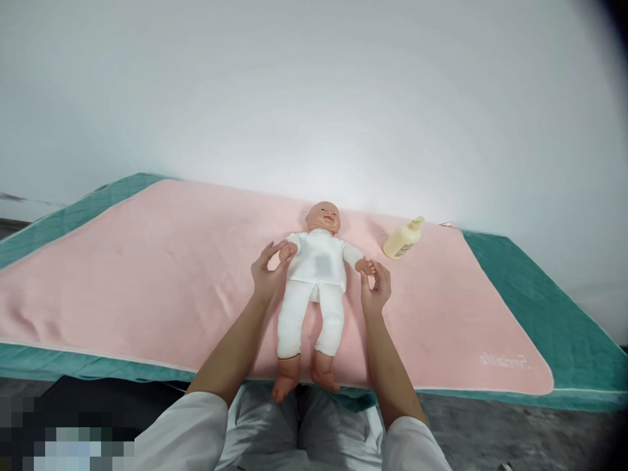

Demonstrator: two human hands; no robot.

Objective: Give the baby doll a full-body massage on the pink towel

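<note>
A baby doll [304, 258] in a white top and white trousers lies on its back, its head away from me and its bare feet towards me. My left hand [266, 271] is closed in a pinch on the doll's hand at the left. On the other side, my right hand [377, 291] grips the doll's other hand between thumb and fingers. Both of the doll's arms are spread out from its body.
Under the doll is a pink mat [147, 281], laid over a green quilted mattress [544, 307]. A pale yellow pump bottle [401, 241] lies tilted at the right of the doll. Behind the bed rises a white wall [314, 98].
</note>
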